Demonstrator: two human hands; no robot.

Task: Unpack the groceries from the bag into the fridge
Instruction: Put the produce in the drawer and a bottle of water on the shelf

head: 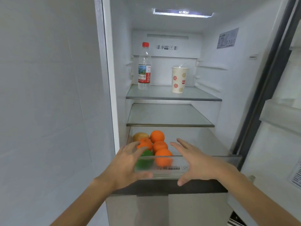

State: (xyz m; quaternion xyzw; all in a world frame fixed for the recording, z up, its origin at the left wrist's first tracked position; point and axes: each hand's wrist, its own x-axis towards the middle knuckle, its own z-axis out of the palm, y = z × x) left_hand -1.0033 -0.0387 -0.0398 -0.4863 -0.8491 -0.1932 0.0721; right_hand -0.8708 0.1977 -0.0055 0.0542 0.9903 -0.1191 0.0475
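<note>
The fridge stands open in front of me. Its clear crisper drawer (203,162) is pulled out at the bottom. Inside lie several oranges (157,136), a green fruit (145,160) and a brownish fruit (140,136). My left hand (128,165) hovers at the drawer's front left, fingers spread, in front of the green fruit. My right hand (195,162) is spread over the drawer's front edge at the middle. Neither hand holds anything. No bag is in view.
A water bottle with a red cap (144,67) and a patterned paper cup (179,79) stand on the top glass shelf (172,98). The middle shelf (169,124) is bare. The closed left door (48,111) and the open right door (280,128) flank the compartment.
</note>
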